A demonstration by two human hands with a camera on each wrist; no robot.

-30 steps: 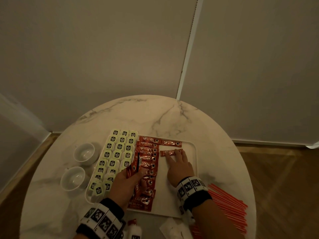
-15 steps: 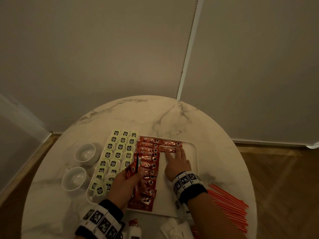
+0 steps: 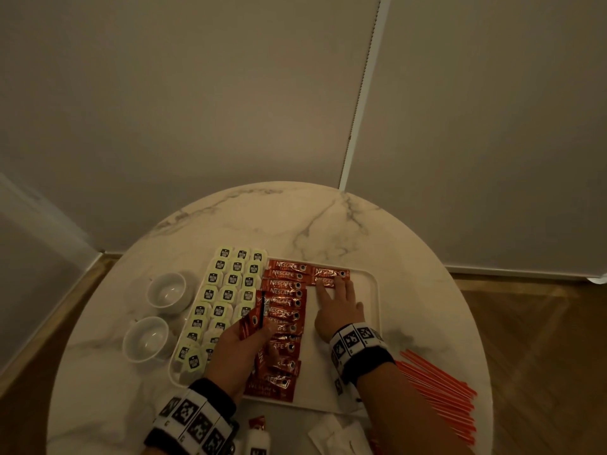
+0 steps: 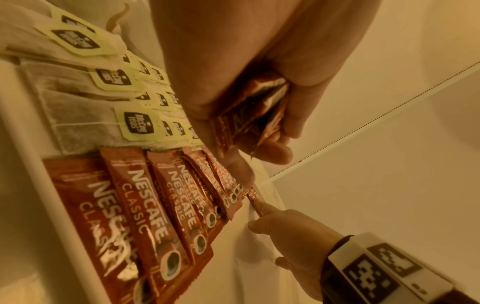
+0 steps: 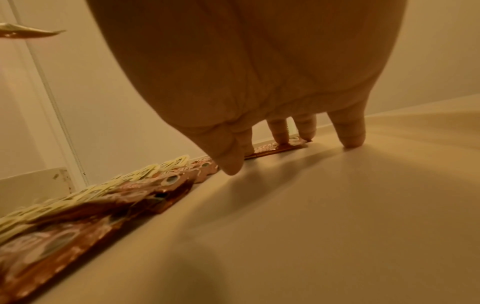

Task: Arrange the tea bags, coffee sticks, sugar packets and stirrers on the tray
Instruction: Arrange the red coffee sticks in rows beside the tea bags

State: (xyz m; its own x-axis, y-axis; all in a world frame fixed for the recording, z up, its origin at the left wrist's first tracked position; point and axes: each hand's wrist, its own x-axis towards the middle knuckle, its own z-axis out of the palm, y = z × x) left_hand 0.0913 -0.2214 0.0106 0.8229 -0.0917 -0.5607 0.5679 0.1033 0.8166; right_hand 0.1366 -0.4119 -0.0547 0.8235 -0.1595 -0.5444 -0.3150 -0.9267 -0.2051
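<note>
Head view: a round white marble-patterned table (image 3: 230, 231) carries a white rectangular tray with rounded corners (image 3: 372, 290). Pale green paper-tagged tea bags (image 3: 226, 295) lie in three neat columns on the tray's left side; glossy red foil coffee sticks (image 3: 285, 302) form an overlapping column just beside them, with two more sticks starting a second column at the far edge. The right hand (image 3: 338, 307) lies flat with straight fingers, its fingertips pressing the nearer of those two sticks (image 3: 325, 281). The left hand (image 3: 236, 348) grips a small bunch of red coffee sticks (image 3: 254, 318) over the column. Thin orange plastic stirrers (image 3: 440, 392) lie fanned on the table, right of the tray. Two white ceramic cups (image 3: 157, 315) stand left of it.

Left wrist view: the left hand's (image 4: 246, 72) curled fingers and thumb clamp the crinkled foil bunch (image 4: 249, 115) above the row of sticks (image 4: 155, 205); gauzy tea bags (image 4: 85, 115) with their tags lie beyond.

Right wrist view: the right hand's (image 5: 259, 82) fingers reach straight down, several fingertips (image 5: 281, 133) resting on the flat red stick (image 5: 275, 148), the little finger touching the smooth bare tray floor (image 5: 311, 226).
</note>
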